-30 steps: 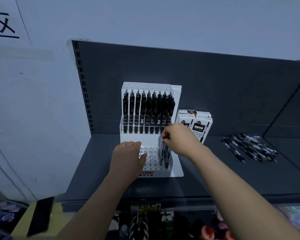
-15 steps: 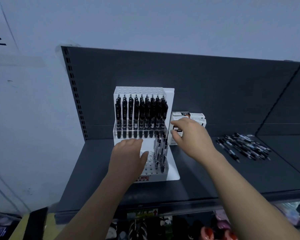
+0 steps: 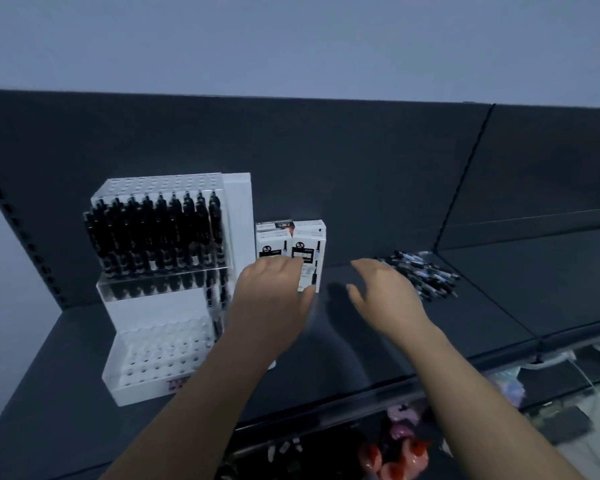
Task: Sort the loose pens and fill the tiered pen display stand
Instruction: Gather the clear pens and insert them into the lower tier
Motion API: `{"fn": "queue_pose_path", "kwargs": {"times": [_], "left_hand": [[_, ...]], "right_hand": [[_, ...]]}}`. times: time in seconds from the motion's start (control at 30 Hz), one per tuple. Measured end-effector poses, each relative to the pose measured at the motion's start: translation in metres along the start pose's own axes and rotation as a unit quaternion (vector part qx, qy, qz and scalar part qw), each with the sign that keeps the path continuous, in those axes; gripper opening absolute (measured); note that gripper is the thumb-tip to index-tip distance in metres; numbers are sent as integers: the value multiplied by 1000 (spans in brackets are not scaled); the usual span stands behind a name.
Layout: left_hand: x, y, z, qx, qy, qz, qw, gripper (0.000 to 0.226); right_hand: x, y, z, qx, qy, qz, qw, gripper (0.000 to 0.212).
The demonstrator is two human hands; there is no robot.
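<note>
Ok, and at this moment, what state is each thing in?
display stand: upright on the shelf
upper tier pens: filled row, standing
lower tier: mostly empty holes, few pens at its right
pen boxes: upright beside the stand
loose pens: heaped, lying flat
left hand: open, empty
right hand: open, empty, near the loose pens

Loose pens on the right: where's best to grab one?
The loose pens lie flat and criss-crossed on the shelf, so pinch one at the pile's near-left edge, mid-barrel, from above; it likely lifts free easiest there, nearest the open right hand.
</note>
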State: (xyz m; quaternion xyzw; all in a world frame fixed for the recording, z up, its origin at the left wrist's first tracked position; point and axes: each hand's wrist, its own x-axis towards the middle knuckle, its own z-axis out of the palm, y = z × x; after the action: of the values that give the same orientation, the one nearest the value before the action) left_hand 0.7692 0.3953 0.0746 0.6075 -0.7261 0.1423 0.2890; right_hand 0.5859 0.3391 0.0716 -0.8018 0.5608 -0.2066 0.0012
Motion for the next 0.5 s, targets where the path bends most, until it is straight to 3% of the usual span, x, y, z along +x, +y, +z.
{"fn": "queue_pose_path", "kwargs": {"times": [0.17, 0.37, 0.5], "left_hand": [[36, 57, 61, 23, -74, -31, 997, 30], [70, 107, 141, 55, -175, -88, 979, 36], [90, 124, 189, 45, -231, -139, 962, 36]], "right_hand": [[16, 94, -5, -7, -18, 16, 1000, 22], [45, 200, 9, -12, -64, 49, 997, 17], [69, 236, 31, 0, -115, 46, 992, 25]]}}
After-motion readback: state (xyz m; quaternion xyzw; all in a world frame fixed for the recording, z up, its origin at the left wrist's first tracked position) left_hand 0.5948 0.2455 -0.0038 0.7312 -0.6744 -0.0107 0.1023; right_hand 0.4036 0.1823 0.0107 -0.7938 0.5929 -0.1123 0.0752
